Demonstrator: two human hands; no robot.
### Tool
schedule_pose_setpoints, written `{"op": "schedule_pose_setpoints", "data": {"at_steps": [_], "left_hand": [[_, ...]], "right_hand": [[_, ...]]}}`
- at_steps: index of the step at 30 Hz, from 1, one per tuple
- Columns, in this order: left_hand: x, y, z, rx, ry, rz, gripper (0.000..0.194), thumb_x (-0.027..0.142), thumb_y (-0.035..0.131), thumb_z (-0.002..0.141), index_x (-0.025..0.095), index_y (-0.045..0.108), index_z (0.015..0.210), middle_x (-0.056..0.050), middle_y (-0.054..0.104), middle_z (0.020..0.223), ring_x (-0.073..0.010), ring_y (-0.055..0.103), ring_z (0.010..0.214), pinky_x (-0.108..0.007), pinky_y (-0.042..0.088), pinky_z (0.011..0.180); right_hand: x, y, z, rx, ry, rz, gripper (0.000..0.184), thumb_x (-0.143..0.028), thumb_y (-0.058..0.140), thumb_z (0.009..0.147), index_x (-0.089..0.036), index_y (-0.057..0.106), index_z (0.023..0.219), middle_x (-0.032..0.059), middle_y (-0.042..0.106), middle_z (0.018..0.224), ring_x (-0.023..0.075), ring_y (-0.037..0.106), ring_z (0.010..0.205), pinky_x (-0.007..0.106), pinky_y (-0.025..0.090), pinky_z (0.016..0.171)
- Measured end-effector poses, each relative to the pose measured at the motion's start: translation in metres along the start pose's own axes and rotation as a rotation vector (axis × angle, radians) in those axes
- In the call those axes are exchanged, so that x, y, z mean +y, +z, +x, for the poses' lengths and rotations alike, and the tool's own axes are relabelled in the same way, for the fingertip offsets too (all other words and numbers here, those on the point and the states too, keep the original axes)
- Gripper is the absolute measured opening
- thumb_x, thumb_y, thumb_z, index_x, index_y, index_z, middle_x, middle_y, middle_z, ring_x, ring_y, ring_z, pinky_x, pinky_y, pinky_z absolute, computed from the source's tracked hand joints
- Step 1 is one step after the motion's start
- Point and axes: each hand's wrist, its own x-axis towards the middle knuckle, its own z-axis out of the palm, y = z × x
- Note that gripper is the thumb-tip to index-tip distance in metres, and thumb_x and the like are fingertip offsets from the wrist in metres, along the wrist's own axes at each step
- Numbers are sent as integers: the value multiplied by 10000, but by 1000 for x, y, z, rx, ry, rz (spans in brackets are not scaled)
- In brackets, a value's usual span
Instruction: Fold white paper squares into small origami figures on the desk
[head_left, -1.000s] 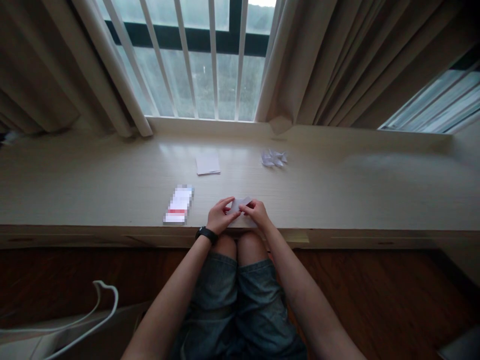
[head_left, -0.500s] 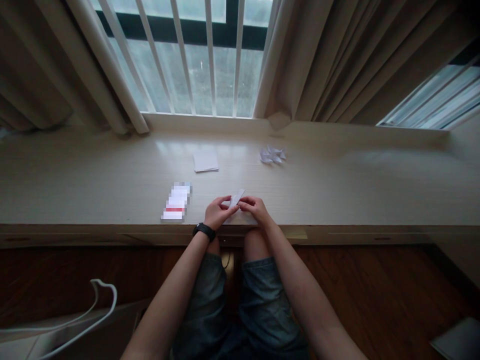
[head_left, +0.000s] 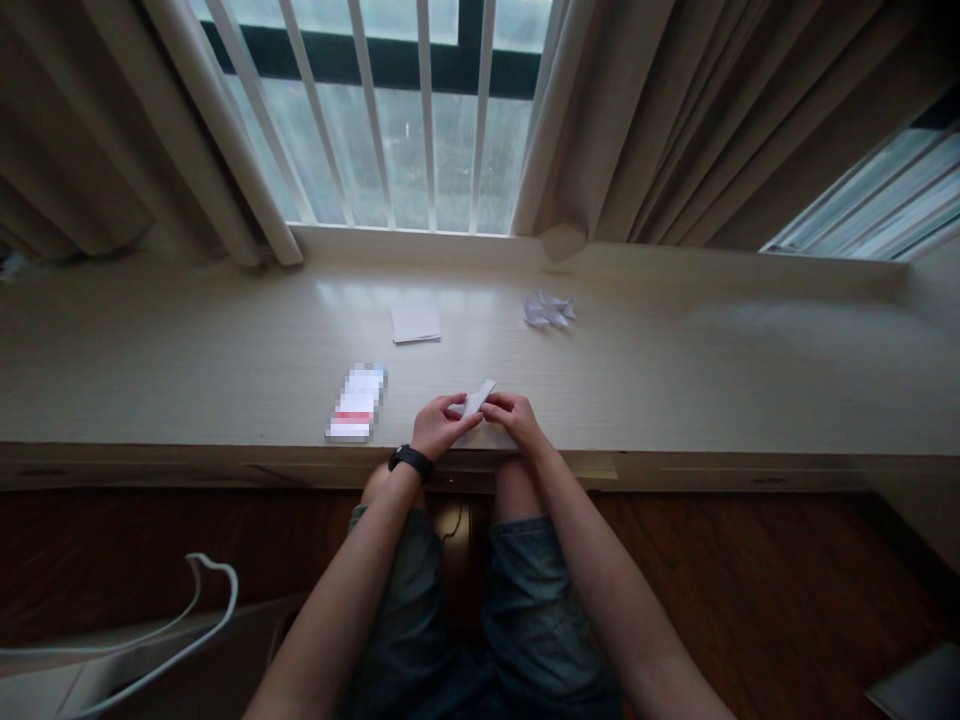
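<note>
Near the front edge of the pale desk (head_left: 675,380), a small folded piece of white paper (head_left: 478,398) is held up between my two hands. My left hand (head_left: 441,424) pinches it from the left, thumb on the near side. From the right, my right hand (head_left: 516,416) grips its lower edge between thumb and fingertips. Farther back lies a stack of white paper sheets (head_left: 415,322). To its right sits a cluster of several small folded paper pieces (head_left: 549,310). A phone (head_left: 357,402) with a blurred screen lies left of my left hand.
Behind the desk are a barred window (head_left: 405,150) and beige curtains (head_left: 660,120). A white cable (head_left: 225,610) loops at the lower left. Below the desk edge are my knees and a dark wooden floor (head_left: 750,590). A pale flat object (head_left: 915,685) lies at the lower right.
Both hands stay on the folded paper, with hardly any change in grip. My left knee has swung outward to the left. The whole view has shifted slightly.
</note>
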Motion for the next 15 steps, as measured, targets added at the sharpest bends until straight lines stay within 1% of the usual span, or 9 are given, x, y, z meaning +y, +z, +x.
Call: {"op": "schedule_pose_setpoints", "data": {"at_steps": [3,5,8,10,12,15], "left_hand": [[1,0,0,7,2,19,524,533,713,683,194,677,1081,-80,707,988,-179,673,736,-289,533,708],[1,1,0,13,-16,20,530,531,713,684,193,672,1090,-73,719,918,-187,678,743,-289,534,712],[1,1,-1,26,-45,-3,541,524,712,690,189,660,1111,-63,723,818,-200,687,760,-291,538,717],[1,2,-1,34,-57,-34,527,501,711,702,183,654,1119,-63,725,806,-204,692,769,-296,543,725],[2,2,-1,31,-66,-86,493,459,706,722,178,648,1123,-66,728,828,-202,697,782,-297,550,736],[3,3,1,29,-63,-158,426,378,682,759,163,638,1124,-73,727,897,-192,697,827,-288,557,750]], "right_hand": [[3,2,1,37,-38,-83,247,-361,626,713,-149,712,807,42,685,737,165,584,667,274,454,632],[7,4,2,74,-64,-150,229,-342,602,723,-153,709,798,39,684,740,167,584,673,274,450,639],[13,7,4,148,-61,-252,210,-324,566,735,-165,699,768,31,676,717,169,579,657,272,441,626],[16,9,4,192,-51,-316,196,-322,554,743,-177,687,746,27,669,700,171,576,644,272,436,613],[17,11,4,216,-50,-348,184,-318,546,755,-191,678,773,26,673,712,176,590,652,276,442,621],[18,14,3,230,-41,-315,202,-325,541,780,-214,664,894,24,684,724,190,625,674,293,464,656]]}}
